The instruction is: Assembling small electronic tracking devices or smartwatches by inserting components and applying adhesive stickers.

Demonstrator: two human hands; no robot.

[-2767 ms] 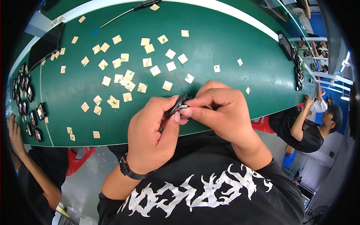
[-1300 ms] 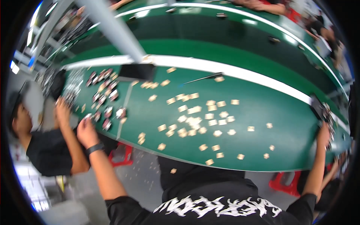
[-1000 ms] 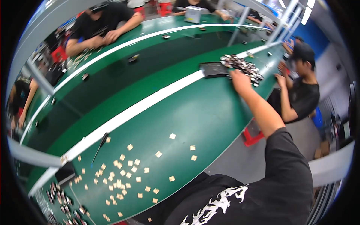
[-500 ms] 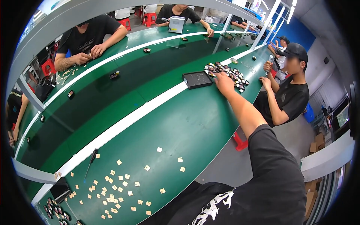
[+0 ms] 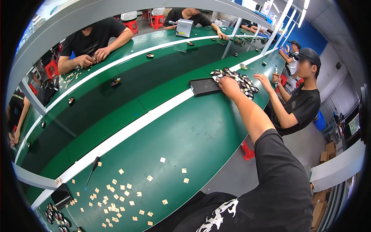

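1. the right hand [image 5: 228, 86] of the person is at the far end of a stretched arm, and it is at the near left part of a pile of small dark parts [image 5: 246, 85] on the green table [image 5: 174, 131].
2. from the fingers, most of the pile lies to the right. its long axis goes slantwise, from upper left to lower right, with the fingers near the upper left end.
3. the right hand is the nearer one; the left hand is out of view.
4. the fingers are bent down, but the back of the hand covers the tips, so i cannot tell if they grasp a part or are free.
5. just to the left of the fingers is a black tray [image 5: 205, 87], shallow and rectangular, with low walls.
6. the parts look compact and hard, dark with pale and reddish patches, and lie on one another in disorder.
7. the table is smooth and a little shiny. well apart from this hand lie thin, flat, pale squares [image 5: 116, 196] and a screwdriver [image 5: 95, 164] with a dark handle.
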